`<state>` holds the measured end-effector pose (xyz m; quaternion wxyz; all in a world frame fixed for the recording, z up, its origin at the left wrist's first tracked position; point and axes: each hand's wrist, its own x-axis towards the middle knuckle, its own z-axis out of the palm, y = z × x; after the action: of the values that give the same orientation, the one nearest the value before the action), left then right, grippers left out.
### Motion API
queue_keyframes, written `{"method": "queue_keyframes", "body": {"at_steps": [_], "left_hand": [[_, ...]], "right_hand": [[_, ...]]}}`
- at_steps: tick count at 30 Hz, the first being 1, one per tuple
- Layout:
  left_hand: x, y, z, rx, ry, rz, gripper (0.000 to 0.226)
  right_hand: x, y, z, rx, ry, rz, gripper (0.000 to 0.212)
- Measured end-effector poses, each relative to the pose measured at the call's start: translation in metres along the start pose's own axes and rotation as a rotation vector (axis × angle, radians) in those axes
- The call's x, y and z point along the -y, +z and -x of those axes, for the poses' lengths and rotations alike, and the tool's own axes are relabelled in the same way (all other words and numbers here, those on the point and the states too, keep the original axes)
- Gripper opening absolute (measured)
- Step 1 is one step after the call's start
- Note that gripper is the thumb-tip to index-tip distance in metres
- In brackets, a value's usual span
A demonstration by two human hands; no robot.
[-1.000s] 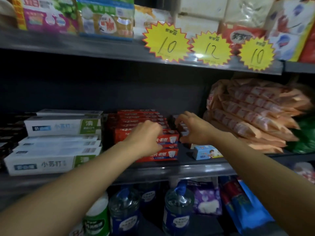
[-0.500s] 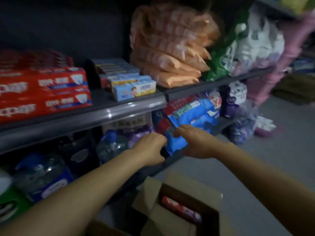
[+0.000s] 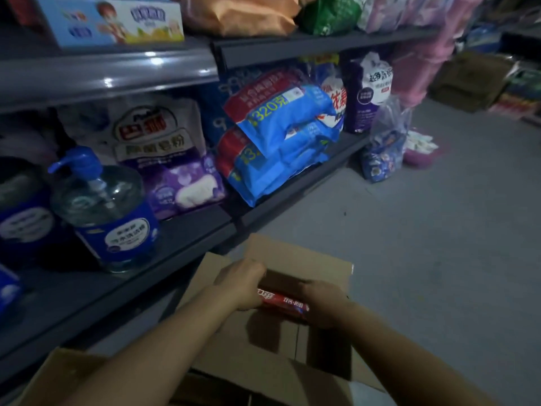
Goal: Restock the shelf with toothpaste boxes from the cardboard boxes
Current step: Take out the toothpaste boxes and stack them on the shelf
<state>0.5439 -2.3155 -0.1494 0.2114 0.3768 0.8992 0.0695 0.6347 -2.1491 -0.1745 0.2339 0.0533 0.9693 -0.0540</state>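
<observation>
Hands low over open cardboard box [image 3: 301, 259]. Left hand [image 3: 243, 284] and right hand [image 3: 323, 303] each grip one end of red toothpaste box [image 3: 282, 303], long axis running between them, shelf [image 3: 105, 80] up-left.

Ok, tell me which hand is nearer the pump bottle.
Left. The left hand grips the red toothpaste box's end on the side toward the pump bottle; the right hand grips the far end.

Open cardboard box [image 3: 295, 259] on floor [image 3: 439, 230] before shelf [image 3: 190, 232], toothpaste box [image 3: 282, 304] in it
</observation>
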Motion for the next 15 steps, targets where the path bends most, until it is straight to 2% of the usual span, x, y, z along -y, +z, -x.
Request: {"method": "queue_keyframes", "body": {"at_steps": [5,15], "left_hand": [[0.012,0.029,-0.017,0.056,-0.029,0.078,0.028],[0.023,0.058,-0.026,0.073,-0.087,0.154,0.035]], "right_hand": [[0.001,0.044,-0.038,0.089,0.104,0.066,0.035],[0.015,0.077,-0.067,0.022,0.106,0.274,0.029]]}}
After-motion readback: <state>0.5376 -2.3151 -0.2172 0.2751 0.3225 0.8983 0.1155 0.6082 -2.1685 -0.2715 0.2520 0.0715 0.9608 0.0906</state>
